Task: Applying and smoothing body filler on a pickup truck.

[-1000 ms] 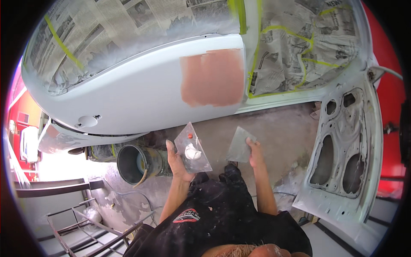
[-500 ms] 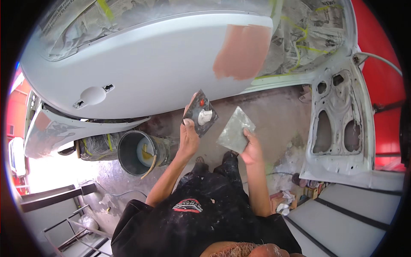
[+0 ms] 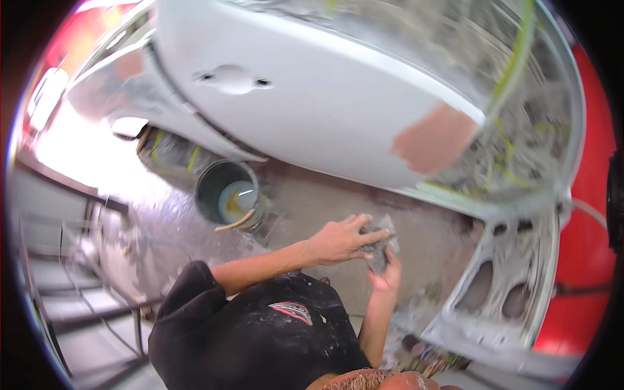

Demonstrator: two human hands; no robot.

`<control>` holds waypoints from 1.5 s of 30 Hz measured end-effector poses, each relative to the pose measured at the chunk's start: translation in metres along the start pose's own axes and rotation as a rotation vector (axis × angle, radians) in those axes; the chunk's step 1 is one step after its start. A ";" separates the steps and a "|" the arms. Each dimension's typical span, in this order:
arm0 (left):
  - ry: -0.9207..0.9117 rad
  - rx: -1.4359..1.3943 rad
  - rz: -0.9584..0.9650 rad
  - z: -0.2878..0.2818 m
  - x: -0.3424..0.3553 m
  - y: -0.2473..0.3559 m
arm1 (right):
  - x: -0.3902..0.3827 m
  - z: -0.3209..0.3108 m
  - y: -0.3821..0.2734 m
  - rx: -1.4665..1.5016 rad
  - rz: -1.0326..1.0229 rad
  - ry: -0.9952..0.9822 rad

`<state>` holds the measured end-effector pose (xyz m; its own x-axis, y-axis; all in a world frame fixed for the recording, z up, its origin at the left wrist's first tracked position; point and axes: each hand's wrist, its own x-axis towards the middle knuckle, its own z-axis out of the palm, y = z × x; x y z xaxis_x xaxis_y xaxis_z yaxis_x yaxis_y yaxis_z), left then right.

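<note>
My left hand [image 3: 338, 242] grips a dark square plate [image 3: 375, 236], its fingers over the top of it, palm down. The plate is pressed against or laid over a pale square plate [image 3: 390, 226] held from below in my right hand [image 3: 387, 276]; motion blur hides exactly how they touch, and whatever lies between them is hidden. Both hands are low in front of my black shirt. Beyond them is a pale grey car door [image 3: 305, 117] with a handle recess and a pinkish filler patch [image 3: 432, 136].
A bucket [image 3: 207, 188] of cloudy liquid with a yellow item stands left of my hands. An open door frame [image 3: 471, 292] is at right, beside red panels [image 3: 578, 312]. Metal racks [image 3: 91, 318] are at lower left. Newspaper masking [image 3: 533, 149] covers openings in the car.
My left hand has swung rightward and turned palm down, bringing its plate onto the right one; the white putty and red dab are now hidden. The view has rotated leftward.
</note>
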<state>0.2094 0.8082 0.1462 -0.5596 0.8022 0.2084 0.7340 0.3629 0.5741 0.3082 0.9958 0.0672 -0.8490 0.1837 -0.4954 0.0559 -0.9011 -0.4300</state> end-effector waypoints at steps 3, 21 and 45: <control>-0.107 -0.070 -0.034 0.004 -0.016 0.000 | 0.004 -0.069 -0.033 0.251 0.143 -0.317; 0.404 -2.343 -0.501 0.019 -0.063 0.042 | -0.115 0.058 -0.082 -2.065 -0.827 -0.599; 0.644 -1.324 -0.608 -0.011 -0.031 0.064 | -0.114 0.015 -0.082 -1.044 -0.663 0.023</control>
<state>0.2693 0.8016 0.1856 -0.9458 0.2474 -0.2105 -0.2954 -0.3854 0.8742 0.3929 1.0423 0.1704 -0.8645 0.5011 0.0394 0.0195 0.1119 -0.9935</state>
